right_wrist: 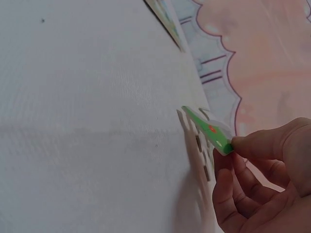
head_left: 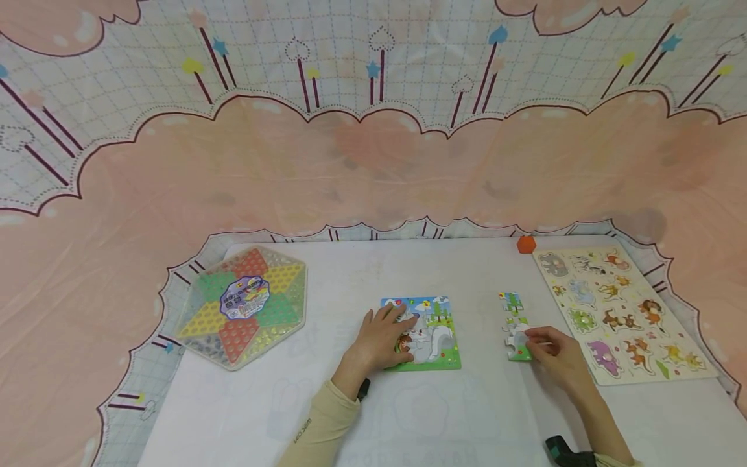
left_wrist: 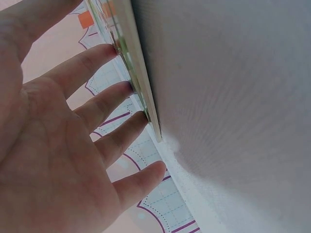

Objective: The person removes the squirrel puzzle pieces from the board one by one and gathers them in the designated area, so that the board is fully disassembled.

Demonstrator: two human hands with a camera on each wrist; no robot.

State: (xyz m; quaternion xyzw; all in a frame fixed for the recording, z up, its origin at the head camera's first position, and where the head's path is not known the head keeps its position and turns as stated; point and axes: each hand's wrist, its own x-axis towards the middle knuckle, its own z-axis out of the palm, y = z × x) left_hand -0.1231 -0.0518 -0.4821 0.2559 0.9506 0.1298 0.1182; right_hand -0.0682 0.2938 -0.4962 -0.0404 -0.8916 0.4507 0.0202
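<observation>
A small square jigsaw board (head_left: 434, 337) with a squirrel picture lies mid-table. My left hand (head_left: 390, 329) rests flat on its left part, fingers straight. In the left wrist view that left hand (left_wrist: 104, 119) has its fingertips against the jigsaw board's edge (left_wrist: 133, 73). To the right, my right hand (head_left: 543, 342) pinches a green puzzle piece (head_left: 518, 350) at the near end of a short row of loose pieces (head_left: 512, 305). In the right wrist view the right hand (right_wrist: 235, 148) holds the green piece (right_wrist: 210, 132) between thumb and fingers, tilted up off the table.
A hexagonal Chinese checkers board (head_left: 242, 311) lies at the left. At the right edge sits a wooden animal peg puzzle (head_left: 621, 311), with an orange hexagon block (head_left: 526, 244) behind it. A pink patterned cloth (head_left: 373, 162) hangs behind the white table (head_left: 443, 415).
</observation>
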